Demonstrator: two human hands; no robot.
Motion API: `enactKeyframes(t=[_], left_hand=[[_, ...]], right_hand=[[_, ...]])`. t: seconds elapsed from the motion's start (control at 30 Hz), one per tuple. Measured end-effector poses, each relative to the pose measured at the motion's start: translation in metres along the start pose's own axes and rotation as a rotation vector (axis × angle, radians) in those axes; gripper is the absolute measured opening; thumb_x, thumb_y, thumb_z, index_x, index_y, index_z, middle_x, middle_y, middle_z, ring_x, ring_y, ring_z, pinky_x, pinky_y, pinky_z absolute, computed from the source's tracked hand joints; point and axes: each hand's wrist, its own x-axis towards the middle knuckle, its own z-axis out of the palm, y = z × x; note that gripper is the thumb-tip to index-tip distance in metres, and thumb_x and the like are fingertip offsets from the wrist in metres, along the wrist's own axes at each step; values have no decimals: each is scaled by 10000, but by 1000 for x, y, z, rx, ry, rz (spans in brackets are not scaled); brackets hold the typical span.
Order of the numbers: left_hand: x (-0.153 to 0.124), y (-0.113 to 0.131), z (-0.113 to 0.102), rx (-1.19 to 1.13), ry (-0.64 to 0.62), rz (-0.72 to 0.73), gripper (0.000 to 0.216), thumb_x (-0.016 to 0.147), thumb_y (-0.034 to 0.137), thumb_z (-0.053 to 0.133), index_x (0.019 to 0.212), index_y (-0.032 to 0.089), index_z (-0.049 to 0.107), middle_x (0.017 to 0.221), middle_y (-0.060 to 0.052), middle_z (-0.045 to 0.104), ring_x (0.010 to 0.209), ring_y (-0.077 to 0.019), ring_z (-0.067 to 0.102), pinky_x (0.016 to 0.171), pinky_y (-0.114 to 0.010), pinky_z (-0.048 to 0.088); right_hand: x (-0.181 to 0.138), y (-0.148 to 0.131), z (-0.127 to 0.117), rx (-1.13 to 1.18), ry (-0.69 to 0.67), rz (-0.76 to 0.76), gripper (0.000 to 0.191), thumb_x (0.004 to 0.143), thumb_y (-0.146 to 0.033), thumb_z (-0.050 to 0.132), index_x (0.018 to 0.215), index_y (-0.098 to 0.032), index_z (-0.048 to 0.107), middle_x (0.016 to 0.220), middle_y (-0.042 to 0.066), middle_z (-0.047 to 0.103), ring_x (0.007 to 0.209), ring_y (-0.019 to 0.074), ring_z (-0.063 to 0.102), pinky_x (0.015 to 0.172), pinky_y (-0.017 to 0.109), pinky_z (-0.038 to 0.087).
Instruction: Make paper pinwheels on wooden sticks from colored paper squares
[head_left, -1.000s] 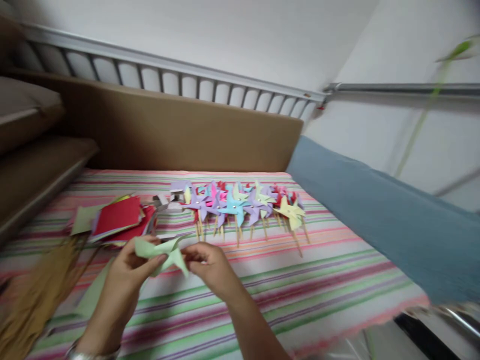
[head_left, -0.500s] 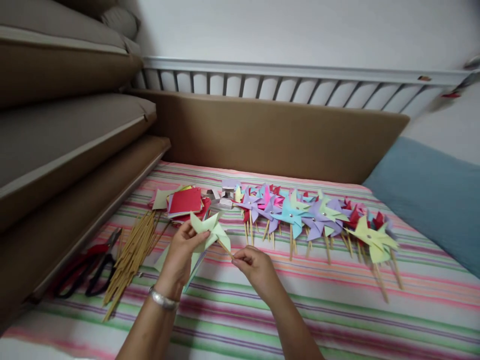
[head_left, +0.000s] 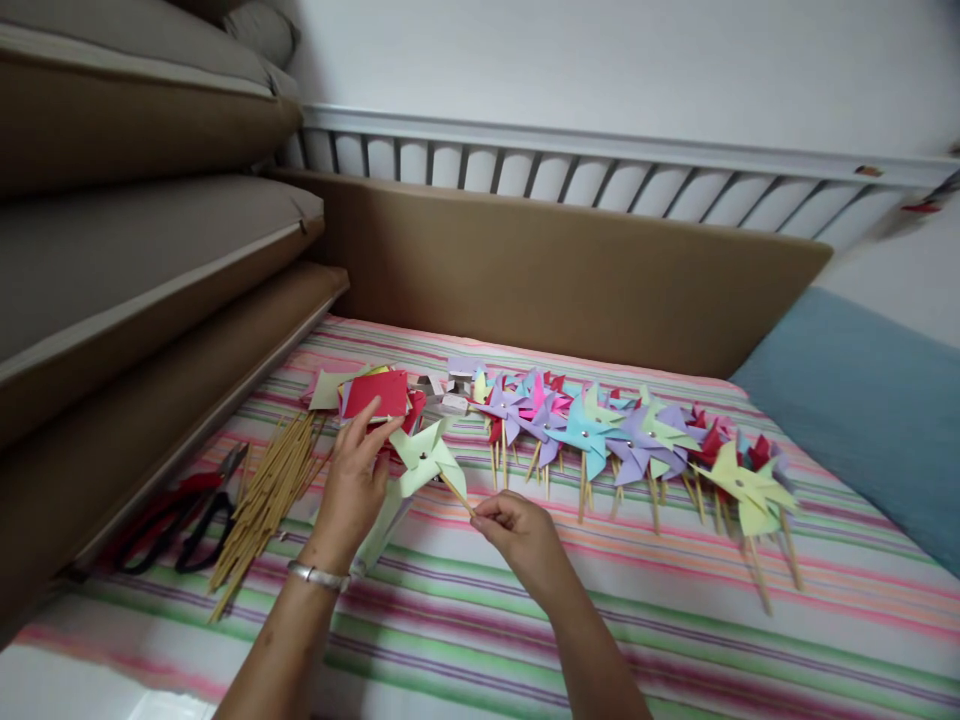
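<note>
Between my hands is a pale green paper pinwheel (head_left: 424, 456) on a thin wooden stick, with a small dark pin at its centre. My right hand (head_left: 511, 530) pinches the lower end of that stick. My left hand (head_left: 356, 480), with a silver bangle on its wrist, is open beside the pinwheel's left blades, its fingers spread. Behind the left fingers lies a pile of coloured paper squares (head_left: 375, 393), red on top. Part of a pale sheet on the cloth shows below the pinwheel, partly hidden by my left hand.
Many finished pinwheels (head_left: 589, 432) in several colours lie in rows at right. Wooden sticks (head_left: 266, 500) are heaped at left beside red and black scissors (head_left: 180, 515). Small open boxes (head_left: 455, 392) stand behind. Stacked cushions (head_left: 150, 270) rise at left; a brown panel (head_left: 540, 270) closes the back.
My left hand has let go of the pinwheel's blades and moved slightly left, its fingers opening. My right hand still grips the stick, and the pinwheel now faces me more fully.
</note>
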Motion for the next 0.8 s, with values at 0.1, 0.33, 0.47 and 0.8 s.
enactKeyframes(t=[0.1,0.33,0.47,0.8], left_hand=[[0,-5,1,18,-2,29,341,783,88,514,1063,241,636,1325,-78,491,1229,-241,421,1009,-451,359],[0,-3,1,-137,-47,-12,174,743,140,602,880,227,664,1301,-81,513,1238,-251,419,1018,-469,337],[-1,3,0,-249,-76,-79,199,720,199,654,917,221,631,1359,-88,445,1252,-251,404,1034,-467,310],[-1,6,-1,-290,-96,-82,67,712,251,673,764,217,649,1298,-81,509,1255,-257,395,1040,-479,291]], right_hand=[[1,-3,-1,16,-3,8,121,682,-272,614,625,-167,630,654,0,550,567,122,494,539,238,380],[0,-5,-8,49,8,55,129,657,-289,617,612,-168,624,614,-9,540,548,118,473,524,236,370],[1,0,-7,76,27,55,146,649,-314,622,617,-173,630,595,-15,531,520,112,454,495,235,353],[-1,-11,-7,102,-15,88,156,641,-320,632,609,-168,633,593,-12,539,536,115,456,514,242,356]])
